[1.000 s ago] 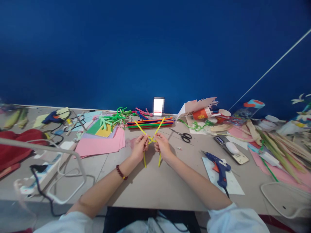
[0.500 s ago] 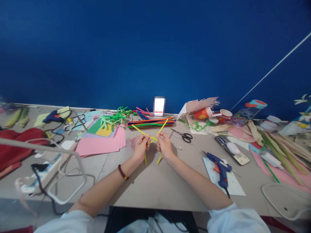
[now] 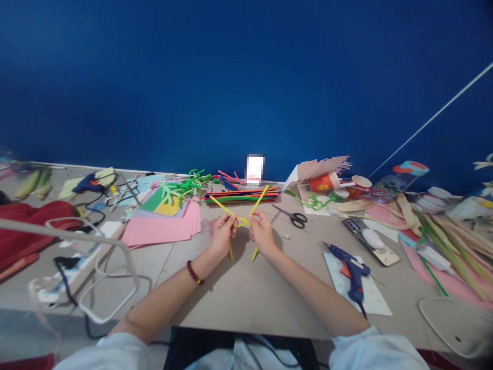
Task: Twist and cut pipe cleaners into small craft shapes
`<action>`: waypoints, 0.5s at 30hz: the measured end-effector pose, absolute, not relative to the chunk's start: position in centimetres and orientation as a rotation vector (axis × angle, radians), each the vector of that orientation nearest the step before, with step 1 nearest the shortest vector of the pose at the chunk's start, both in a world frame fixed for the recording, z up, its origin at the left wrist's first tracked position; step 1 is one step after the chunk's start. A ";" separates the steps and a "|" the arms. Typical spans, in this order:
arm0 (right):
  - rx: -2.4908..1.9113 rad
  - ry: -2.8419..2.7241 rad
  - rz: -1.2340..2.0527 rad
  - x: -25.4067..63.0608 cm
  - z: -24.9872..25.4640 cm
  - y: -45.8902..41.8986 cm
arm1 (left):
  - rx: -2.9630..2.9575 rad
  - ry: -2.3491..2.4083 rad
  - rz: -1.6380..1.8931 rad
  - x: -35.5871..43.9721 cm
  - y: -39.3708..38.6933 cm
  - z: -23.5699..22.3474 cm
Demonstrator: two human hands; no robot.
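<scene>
Yellow pipe cleaners (image 3: 260, 200) cross and join between my two hands, held above the table. My left hand (image 3: 224, 234), with a dark beaded bracelet at the wrist, is closed in a pinch on their left side. On the right side, my right hand (image 3: 262, 231) pinches them as well. Free ends stick out above and below both hands. The fingers hide part of the joined middle. Just beyond lies a bundle of coloured pipe cleaners (image 3: 241, 195). Black-handled scissors (image 3: 296, 219) rest to the right of my right hand.
Pink paper sheets (image 3: 162, 228) and green twisted pipe cleaners (image 3: 185, 187) lie left. A white power strip (image 3: 82, 262) with cables is further left. At right are a blue glue gun (image 3: 350, 270), a phone (image 3: 381, 252), red paper cups (image 3: 325, 182) and dried husks (image 3: 450, 252).
The view has shifted slightly. My right hand and the yellow ends on its side sit a touch further right; both hands keep their pinch.
</scene>
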State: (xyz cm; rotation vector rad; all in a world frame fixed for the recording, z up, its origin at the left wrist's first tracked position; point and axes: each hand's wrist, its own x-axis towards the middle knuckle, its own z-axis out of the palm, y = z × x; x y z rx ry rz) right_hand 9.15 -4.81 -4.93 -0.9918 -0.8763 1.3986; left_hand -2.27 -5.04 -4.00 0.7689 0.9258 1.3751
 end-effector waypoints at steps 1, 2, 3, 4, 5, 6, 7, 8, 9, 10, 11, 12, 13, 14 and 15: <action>-0.997 -0.866 1.408 9.1 -4.8 -4.9 | 0.772 0.928 1.380 -2.3 -5.0 -4.0; -1.006 -0.857 1.413 9.1 -4.6 -4.9 | 0.771 0.933 1.384 -2.3 -5.0 -4.0; -1.016 -0.850 1.417 9.0 -4.5 -5.0 | 0.766 0.936 1.388 -2.3 -4.9 -3.9; -1.023 -0.843 1.418 9.0 -4.5 -5.0 | 0.758 0.937 1.390 -2.3 -4.9 -3.9; -1.027 -0.840 1.418 8.9 -4.5 -5.1 | 0.749 0.936 1.391 -2.3 -4.9 -3.8; -1.026 -0.838 1.417 8.9 -4.5 -5.1 | 0.740 0.934 1.389 -2.3 -4.9 -3.8; -1.023 -0.837 1.416 8.8 -4.6 -5.1 | 0.731 0.932 1.386 -2.3 -5.0 -3.7; -1.019 -0.838 1.412 8.8 -4.6 -5.1 | 0.721 0.930 1.381 -2.3 -5.0 -3.7; -1.015 -0.840 1.408 8.8 -4.7 -5.1 | 0.713 0.927 1.377 -2.3 -5.0 -3.6; -1.011 -0.845 1.407 8.8 -4.8 -5.1 | 0.705 0.923 1.372 -2.3 -5.0 -3.6; -1.005 -0.851 1.408 8.8 -4.8 -5.0 | 0.699 0.919 1.365 -2.4 -5.1 -3.6; -0.999 -0.856 1.413 8.9 -4.8 -5.0 | 0.693 0.915 1.358 -2.4 -5.1 -3.6; -0.994 -0.860 1.420 8.9 -4.8 -5.0 | 0.690 0.912 1.352 -2.4 -5.1 -3.6; -0.992 -0.862 1.427 9.0 -4.7 -5.0 | 0.691 0.911 1.345 -2.5 -5.1 -3.7; -0.992 -0.860 1.434 9.0 -4.6 -5.0 | 0.698 0.913 1.338 -2.5 -5.2 -3.7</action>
